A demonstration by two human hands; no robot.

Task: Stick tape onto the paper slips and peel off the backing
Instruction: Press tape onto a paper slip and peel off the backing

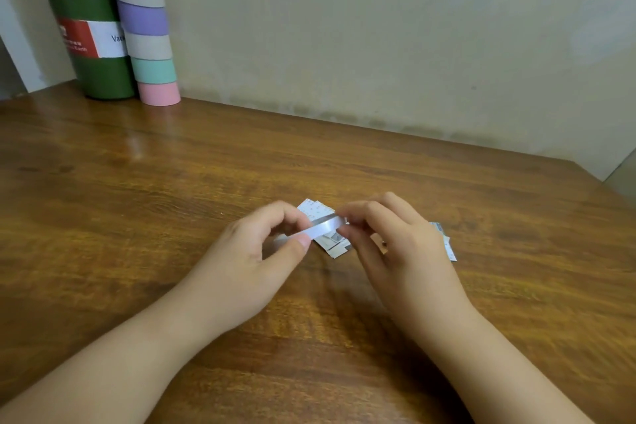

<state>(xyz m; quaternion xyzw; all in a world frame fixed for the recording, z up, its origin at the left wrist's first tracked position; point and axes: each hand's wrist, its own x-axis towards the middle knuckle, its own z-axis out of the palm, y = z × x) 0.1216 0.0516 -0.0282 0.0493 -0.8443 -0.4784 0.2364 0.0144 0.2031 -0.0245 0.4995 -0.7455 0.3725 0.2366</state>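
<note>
A short white strip of tape [324,227] stretches between my two hands just above the table. My left hand [261,251] pinches its left end between thumb and forefinger. My right hand [389,241] pinches the right end with curled fingers. Under the strip lies a small pile of printed paper slips [315,208], partly hidden by my hands. More slips [447,241] stick out to the right of my right hand. Whether the backing is still on the strip I cannot tell.
The wooden table [172,182] runs up to a beige wall. At the back left stand a dark green bottle [89,45] with a red and white label and a tall stack of pastel tape rolls [148,31].
</note>
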